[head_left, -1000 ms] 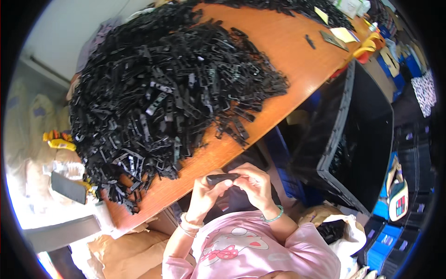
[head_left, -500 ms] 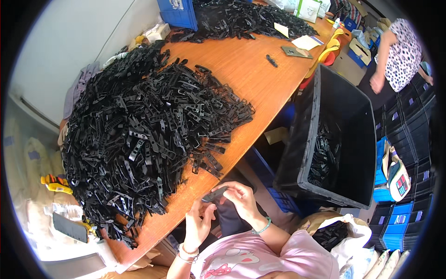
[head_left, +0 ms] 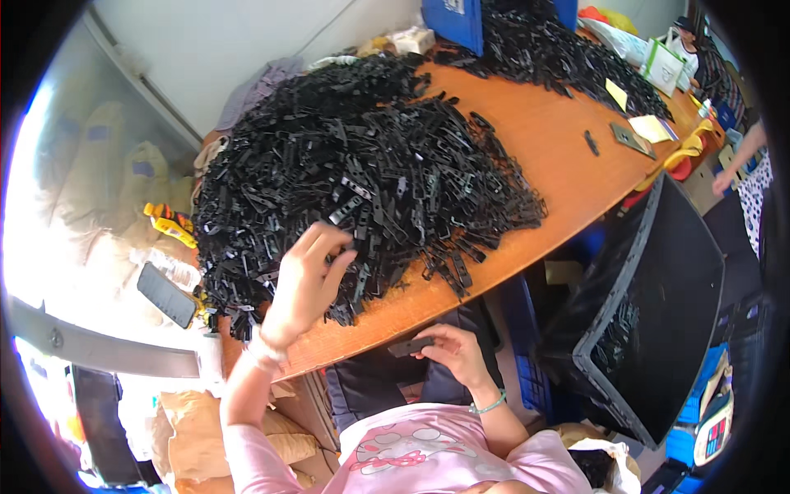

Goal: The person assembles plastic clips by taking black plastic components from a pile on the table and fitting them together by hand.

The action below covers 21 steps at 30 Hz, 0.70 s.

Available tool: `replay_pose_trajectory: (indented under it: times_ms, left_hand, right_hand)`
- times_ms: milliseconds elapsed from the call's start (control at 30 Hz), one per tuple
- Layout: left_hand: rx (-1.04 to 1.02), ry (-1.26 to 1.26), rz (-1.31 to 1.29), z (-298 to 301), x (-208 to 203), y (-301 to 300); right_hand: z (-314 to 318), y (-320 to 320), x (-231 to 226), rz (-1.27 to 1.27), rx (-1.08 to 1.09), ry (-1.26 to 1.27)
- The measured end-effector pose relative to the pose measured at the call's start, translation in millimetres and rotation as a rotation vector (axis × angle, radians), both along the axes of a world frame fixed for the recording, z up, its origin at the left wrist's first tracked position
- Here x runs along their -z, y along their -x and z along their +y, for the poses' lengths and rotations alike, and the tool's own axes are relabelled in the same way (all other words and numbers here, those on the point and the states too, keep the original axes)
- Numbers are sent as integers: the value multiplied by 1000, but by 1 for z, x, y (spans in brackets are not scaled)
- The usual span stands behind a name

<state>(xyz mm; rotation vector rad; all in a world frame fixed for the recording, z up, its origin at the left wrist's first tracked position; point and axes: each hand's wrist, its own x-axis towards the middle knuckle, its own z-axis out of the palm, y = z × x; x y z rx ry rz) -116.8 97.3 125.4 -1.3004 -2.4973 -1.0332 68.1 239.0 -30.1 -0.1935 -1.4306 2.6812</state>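
Observation:
A large heap of black plastic clip-like parts (head_left: pixel 395 177) covers the near part of the wooden table. My left hand (head_left: pixel 306 276) is at the heap's near edge, fingers curled and thumb bent toward them. Dark material shows between thumb and fingers; whether it is gripped or only lies behind them is hidden. Over my lap, just off the table's front edge, my right hand (head_left: pixel 455 354) pinches one small, narrow black plastic part (head_left: pixel 411 347) between thumb and fingers. That part points left and sits apart from the heap.
A deep black bin (head_left: pixel 605 329) holding similar parts stands right of the table. Another dark heap (head_left: pixel 551 53) lies at the far end by a blue crate (head_left: pixel 454 23). A phone (head_left: pixel 167 295) and a yellow bottle (head_left: pixel 170 224) are at the left. A person (head_left: pixel 750 181) is at far right.
My left hand has left the small part and reached up and left to the heap. My right hand keeps the part, now alone. The view has swung left.

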Motion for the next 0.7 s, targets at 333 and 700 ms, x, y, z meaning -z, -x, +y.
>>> replay_pose_trajectory:
  times_ms: [333, 700]
  left_hand:
    - [9, 228, 358, 99, 22, 169]
    - [-107, 437, 113, 123, 4, 200]
  right_hand:
    - [-2, -1, 23, -51, -8, 48]
    - [6, 6, 35, -76, 11, 134]
